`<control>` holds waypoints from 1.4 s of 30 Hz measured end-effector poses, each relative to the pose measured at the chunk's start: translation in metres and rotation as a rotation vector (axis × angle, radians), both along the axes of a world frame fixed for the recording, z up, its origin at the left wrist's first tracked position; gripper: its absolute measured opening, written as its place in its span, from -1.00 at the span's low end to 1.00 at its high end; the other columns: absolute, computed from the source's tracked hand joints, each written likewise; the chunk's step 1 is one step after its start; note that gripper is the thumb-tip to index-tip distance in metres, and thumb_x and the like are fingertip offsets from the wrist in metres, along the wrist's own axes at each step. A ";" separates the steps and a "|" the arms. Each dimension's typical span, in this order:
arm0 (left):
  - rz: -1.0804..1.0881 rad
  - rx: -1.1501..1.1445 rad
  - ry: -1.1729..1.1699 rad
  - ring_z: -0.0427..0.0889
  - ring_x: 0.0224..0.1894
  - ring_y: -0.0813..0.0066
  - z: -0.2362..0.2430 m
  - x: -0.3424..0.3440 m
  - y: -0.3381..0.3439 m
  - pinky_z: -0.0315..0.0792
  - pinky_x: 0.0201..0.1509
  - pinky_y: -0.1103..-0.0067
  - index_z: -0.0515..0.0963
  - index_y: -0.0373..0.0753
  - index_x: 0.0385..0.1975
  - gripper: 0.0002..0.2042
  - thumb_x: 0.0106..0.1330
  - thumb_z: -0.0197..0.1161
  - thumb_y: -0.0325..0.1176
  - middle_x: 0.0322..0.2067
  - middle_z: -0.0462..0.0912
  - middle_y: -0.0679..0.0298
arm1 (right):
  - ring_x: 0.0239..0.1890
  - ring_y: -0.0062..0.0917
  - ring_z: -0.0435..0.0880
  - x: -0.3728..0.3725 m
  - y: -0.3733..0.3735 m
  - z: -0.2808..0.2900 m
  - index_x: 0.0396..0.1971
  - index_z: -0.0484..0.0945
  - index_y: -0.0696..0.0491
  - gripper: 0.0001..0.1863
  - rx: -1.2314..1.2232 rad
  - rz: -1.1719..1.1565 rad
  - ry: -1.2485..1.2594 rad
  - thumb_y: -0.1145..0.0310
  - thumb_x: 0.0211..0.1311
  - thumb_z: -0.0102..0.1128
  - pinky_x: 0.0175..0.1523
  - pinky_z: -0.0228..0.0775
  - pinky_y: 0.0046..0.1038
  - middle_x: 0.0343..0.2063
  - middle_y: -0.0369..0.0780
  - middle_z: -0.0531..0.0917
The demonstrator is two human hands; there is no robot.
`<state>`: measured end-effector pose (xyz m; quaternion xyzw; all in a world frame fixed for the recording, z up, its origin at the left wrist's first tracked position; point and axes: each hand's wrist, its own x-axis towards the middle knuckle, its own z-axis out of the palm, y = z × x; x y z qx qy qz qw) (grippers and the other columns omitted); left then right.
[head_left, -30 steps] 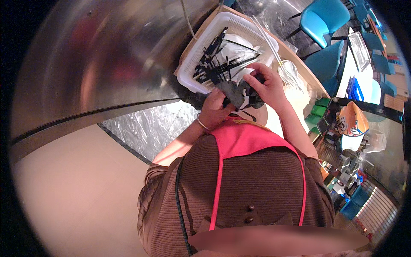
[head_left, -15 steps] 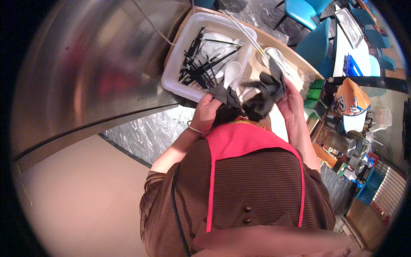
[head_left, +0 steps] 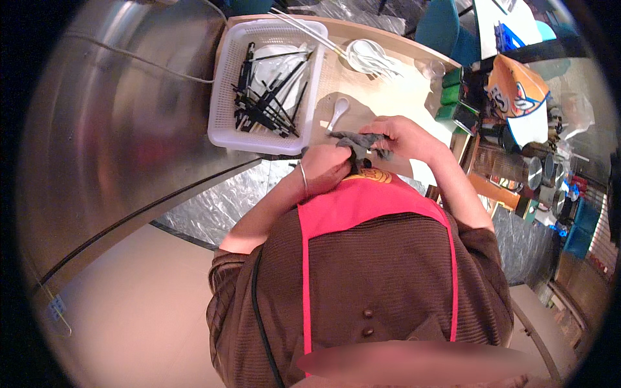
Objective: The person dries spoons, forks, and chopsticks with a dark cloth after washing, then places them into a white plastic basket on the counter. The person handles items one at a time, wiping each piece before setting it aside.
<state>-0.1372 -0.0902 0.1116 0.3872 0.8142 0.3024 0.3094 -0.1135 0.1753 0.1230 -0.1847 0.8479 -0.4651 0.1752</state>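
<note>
A dark grey cloth [head_left: 363, 141] is bunched between my two hands, above the near edge of the counter. My left hand [head_left: 325, 167] is closed on its left part, fingers curled in. My right hand [head_left: 402, 137] pinches the other side, fingertips bent toward the left. Whether anything is wrapped inside the cloth cannot be made out. Just beyond it, a white spoon [head_left: 339, 110] lies on the counter with its handle toward the cloth. To the left stands a white perforated plastic basket [head_left: 313, 97], holding several black chopsticks [head_left: 272, 103] and white spoons [head_left: 265, 64].
White spoons [head_left: 370, 57] are heaped at the back of the wooden counter [head_left: 394, 97], beside long pale chopsticks [head_left: 304, 30]. A clear glass [head_left: 432, 68] and green boxes [head_left: 451, 97] stand at the right. A metal panel [head_left: 142, 97] borders the left; blue chairs [head_left: 440, 29] are beyond.
My view has swung right. My hands have drawn closer together and the cloth is bunched smaller. The white spoon, earlier up against the cloth at my left hand, now lies apart on the counter.
</note>
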 end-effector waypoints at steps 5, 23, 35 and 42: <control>0.104 0.075 0.072 0.68 -0.20 -0.22 0.010 0.001 0.021 0.54 -0.13 0.05 0.60 -0.31 -0.21 -0.77 0.40 0.12 -0.27 -0.31 0.68 -0.18 | -0.08 -0.04 0.72 0.005 0.032 -0.021 0.12 0.61 0.11 -0.59 0.025 -0.143 0.045 0.45 0.27 0.36 0.02 0.54 -0.23 -0.13 0.03 0.72; 0.067 -0.138 0.197 0.69 -0.24 -0.21 -0.034 0.017 0.081 0.54 -0.10 0.05 0.63 -0.35 -0.34 -0.64 0.44 0.05 -0.15 -0.37 0.69 -0.15 | 0.03 -0.23 0.71 0.018 -0.011 -0.039 0.10 0.48 0.23 -0.71 -1.454 -1.162 -0.757 0.34 0.61 -0.02 0.22 0.56 -0.17 -0.06 0.01 0.69; 0.507 0.255 -0.259 0.65 -0.24 0.48 -0.013 -0.010 0.059 0.51 -0.11 0.47 0.63 -0.35 -0.06 -0.68 0.58 0.15 -0.17 -0.37 0.69 0.14 | -0.34 -0.60 0.69 0.034 0.032 -0.018 -0.10 0.58 0.14 -0.83 -0.677 -0.862 -0.435 0.44 0.37 0.29 -0.15 0.54 -0.54 -0.29 -0.29 0.70; 0.620 0.457 -0.220 0.66 -0.27 0.49 -0.014 -0.006 0.079 0.54 -0.12 0.48 0.63 -0.33 -0.02 -0.75 0.52 0.26 -0.27 -0.37 0.70 0.10 | -0.35 -0.67 0.59 0.031 0.020 -0.007 -0.06 0.59 0.20 -0.76 -0.360 -0.340 -0.375 0.50 0.29 0.25 -0.21 0.48 -0.53 -0.41 -0.32 0.65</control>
